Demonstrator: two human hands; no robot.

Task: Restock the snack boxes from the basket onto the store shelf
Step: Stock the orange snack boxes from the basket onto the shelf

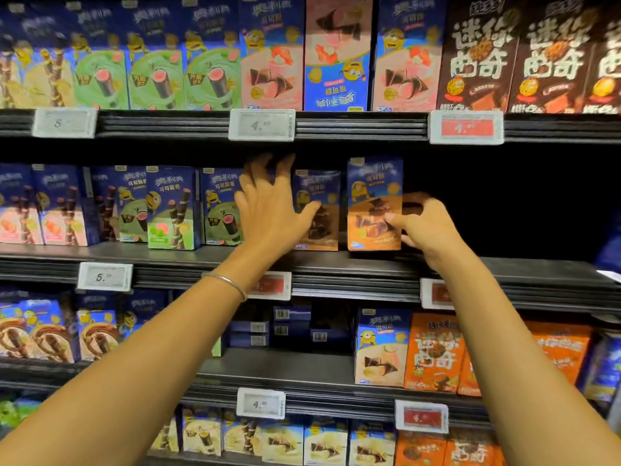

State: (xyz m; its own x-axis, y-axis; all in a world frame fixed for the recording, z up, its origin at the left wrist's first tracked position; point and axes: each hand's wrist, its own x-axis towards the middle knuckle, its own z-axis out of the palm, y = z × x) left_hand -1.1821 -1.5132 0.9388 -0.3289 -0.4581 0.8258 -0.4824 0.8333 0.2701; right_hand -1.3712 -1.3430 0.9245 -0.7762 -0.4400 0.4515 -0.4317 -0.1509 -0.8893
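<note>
One orange snack box (pixel 374 203) on shelf (pixel 504 265), pinched by right grip (pixel 426 227), left grip (pixel 268 210) spread open on neighbouring box (pixel 321 196)

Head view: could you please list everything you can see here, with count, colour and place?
Shelves: four stocked tiers, black, across the frame.
Held snack box: one, blue and orange-brown, second tier, upright.
Neighbouring snack box: one, blue and brown, just left, set further back.
Second-tier green boxes: at least three, left of the left grip.
Top-tier pink boxes: three, centre; middle one upside down.
Dark brown boxes: three, top tier right; last cut off.
Orange boxes: several, third tier right.
Price tags: eight, four white, four red, on shelf rails.
Bracelet: one, silver, left wrist.
Left grip: bare hand, spread against boxes.
Right grip: bare hand, pinches the held snack box's right edge.
</note>
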